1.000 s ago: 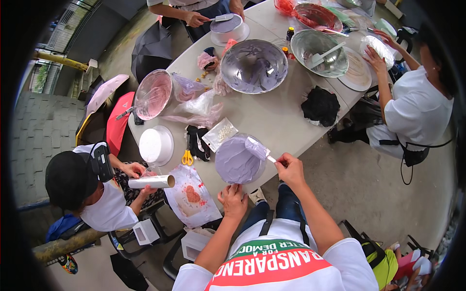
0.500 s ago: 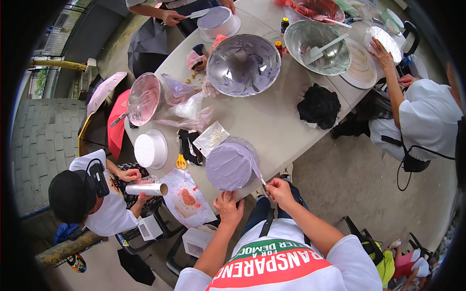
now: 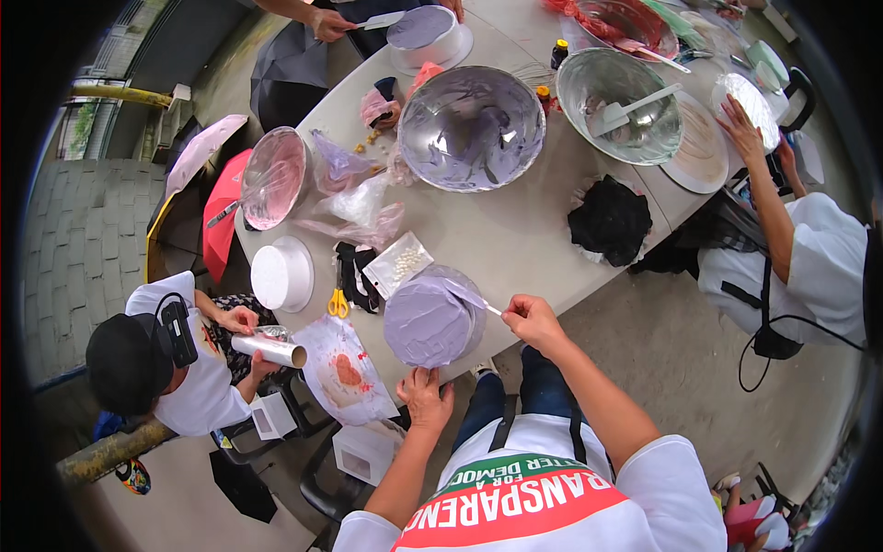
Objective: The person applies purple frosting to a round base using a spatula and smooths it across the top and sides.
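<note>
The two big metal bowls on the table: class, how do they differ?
The middle metal bowl is smeared inside with lilac cream and holds no tool; the right metal bowl shows mostly bare shiny metal and holds a white spatula. The middle one looks somewhat wider. Both are round, steel and stand upright on the grey table.

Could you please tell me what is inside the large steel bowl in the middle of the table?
The large round steel mixing bowl holds only smears of lilac frosting across its inner wall; much bare metal shows. No utensil is visible inside.
</note>
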The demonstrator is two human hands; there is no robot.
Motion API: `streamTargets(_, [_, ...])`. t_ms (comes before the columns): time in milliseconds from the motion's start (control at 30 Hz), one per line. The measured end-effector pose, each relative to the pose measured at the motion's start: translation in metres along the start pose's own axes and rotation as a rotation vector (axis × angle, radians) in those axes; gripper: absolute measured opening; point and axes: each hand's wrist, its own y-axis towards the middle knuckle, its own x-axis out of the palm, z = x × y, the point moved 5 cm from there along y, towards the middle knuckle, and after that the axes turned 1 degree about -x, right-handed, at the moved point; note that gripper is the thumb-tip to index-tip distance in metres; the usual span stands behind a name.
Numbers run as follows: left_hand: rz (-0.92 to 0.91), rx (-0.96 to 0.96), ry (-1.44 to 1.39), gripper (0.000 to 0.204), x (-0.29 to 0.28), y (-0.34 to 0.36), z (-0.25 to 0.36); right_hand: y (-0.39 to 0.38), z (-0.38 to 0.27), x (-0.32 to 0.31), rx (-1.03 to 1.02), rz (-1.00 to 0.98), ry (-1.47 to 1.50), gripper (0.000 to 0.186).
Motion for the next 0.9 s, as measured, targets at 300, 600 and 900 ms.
streamTargets(300, [0.005, -0.057, -0.012, 0.043, 0.0, -0.003, 0.003, -0.027, 0.014, -0.021, 0.266, -0.014, 0.085, 0.013])
streamTargets(600, [0.022, -0.034, -0.014, 0.037, -0.001, 0.003, 0.002, 0.012, 0.031, 0.01, 0.144, -0.06, 0.061, 0.013])
streamTargets(900, [0.049, 0.052, -0.03, 0.042, 0.001, -0.002, -0.005, -0.099, 0.07, 0.024, 0.365, 0.048, 0.335, 0.011])
